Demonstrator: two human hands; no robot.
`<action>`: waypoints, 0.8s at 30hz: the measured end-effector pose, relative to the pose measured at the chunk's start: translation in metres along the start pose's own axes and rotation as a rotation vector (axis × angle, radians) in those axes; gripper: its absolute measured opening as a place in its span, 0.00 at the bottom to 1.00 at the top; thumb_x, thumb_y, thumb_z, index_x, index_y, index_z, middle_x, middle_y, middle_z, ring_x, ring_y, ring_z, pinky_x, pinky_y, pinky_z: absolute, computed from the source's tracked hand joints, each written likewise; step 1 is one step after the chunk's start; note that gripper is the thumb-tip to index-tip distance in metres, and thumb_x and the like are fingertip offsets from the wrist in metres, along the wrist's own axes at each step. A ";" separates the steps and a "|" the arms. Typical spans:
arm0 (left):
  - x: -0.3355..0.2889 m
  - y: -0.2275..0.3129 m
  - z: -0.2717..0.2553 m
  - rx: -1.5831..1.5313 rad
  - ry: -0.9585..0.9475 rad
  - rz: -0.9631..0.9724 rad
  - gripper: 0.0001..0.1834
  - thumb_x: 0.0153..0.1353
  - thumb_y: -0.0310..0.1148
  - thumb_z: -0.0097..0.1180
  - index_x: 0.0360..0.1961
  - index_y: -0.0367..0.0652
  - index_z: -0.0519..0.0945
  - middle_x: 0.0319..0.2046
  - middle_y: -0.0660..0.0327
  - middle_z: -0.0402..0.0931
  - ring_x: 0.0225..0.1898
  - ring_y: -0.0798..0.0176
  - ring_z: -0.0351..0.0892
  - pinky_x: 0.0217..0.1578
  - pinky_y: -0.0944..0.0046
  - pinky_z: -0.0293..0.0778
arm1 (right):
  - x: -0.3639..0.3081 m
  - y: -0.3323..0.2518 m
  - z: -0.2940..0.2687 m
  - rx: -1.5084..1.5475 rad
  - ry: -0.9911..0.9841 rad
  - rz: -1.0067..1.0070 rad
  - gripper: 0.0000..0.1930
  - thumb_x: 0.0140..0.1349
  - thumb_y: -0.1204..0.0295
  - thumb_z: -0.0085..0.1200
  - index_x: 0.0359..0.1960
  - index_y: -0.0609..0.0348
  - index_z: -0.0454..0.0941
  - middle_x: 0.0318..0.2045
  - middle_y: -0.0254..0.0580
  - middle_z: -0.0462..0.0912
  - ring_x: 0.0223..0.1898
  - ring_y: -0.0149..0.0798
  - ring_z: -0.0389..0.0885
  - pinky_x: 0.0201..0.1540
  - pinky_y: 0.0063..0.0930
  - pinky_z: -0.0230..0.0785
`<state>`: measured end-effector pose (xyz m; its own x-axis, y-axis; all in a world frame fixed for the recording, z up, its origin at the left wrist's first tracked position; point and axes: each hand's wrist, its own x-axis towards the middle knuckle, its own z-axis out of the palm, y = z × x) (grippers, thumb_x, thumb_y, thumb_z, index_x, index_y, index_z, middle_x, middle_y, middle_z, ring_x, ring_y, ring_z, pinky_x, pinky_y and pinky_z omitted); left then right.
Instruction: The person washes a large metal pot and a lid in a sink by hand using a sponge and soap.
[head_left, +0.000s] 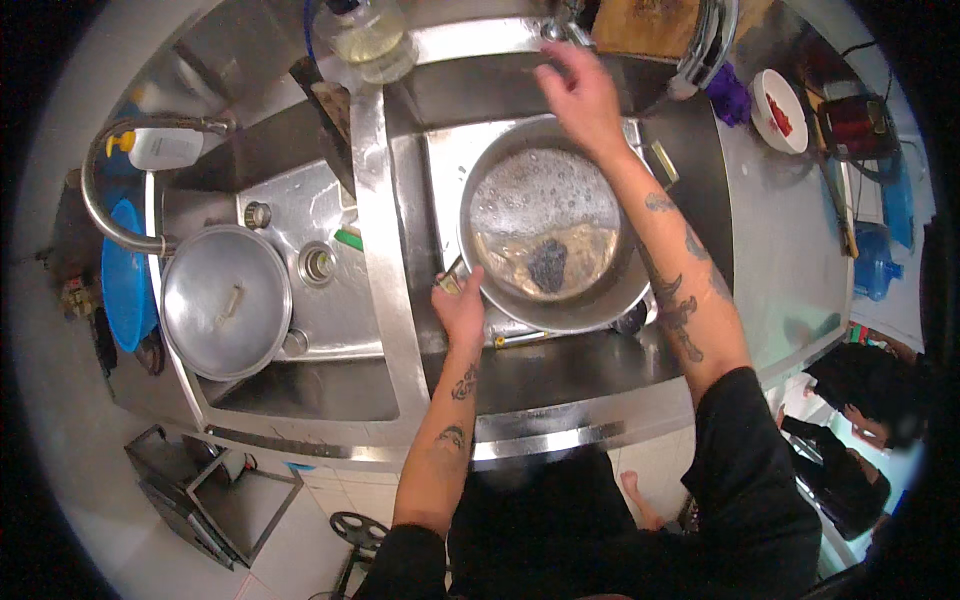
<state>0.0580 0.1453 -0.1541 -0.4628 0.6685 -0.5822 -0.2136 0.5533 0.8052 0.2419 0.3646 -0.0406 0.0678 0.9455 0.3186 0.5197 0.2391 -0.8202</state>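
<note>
Head view looks down on your two bare hands over a steel sink. Your left hand is closed on the near rim of a big round metal pot that sits in the right-hand sink bowl. Its fingers curl over the pot's edge. Something small and yellowish peeks out just above that hand, but it is too small to tell what it is.

Your right hand is up at the far side of the pot, above its back rim. Its fingers are spread loose and open, and it holds nothing that you can see. It is a little blurry, so you cannot be sure if it touches the rim.

Inside the pot, between your two hands, there is soapy water with bubbles on the far half and brownish water on the near half. A dark scrub pad lies in the water, closer to your left hand.

Off to the left of your left hand, in the other sink bowl, a round metal lid lies flat. A bent tap curves over it. Past your right hand, far to the right, a white bowl with something red in it sits on the counter.
</note>
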 end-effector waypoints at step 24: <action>0.064 0.076 0.059 0.702 -0.073 0.552 0.06 0.48 0.26 0.55 0.27 0.34 0.76 0.25 0.41 0.76 0.33 0.38 0.78 0.36 0.52 0.72 | -0.238 0.150 0.012 -0.605 -0.740 0.530 0.14 0.54 0.71 0.50 0.42 0.61 0.74 0.40 0.56 0.80 0.41 0.53 0.81 0.45 0.44 0.74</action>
<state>0.0626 0.2591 -0.1367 -0.2830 0.9462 -0.1571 0.6099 0.3039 0.7319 0.2939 0.1778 -0.2454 -0.0169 0.8438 -0.5365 0.9220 -0.1944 -0.3349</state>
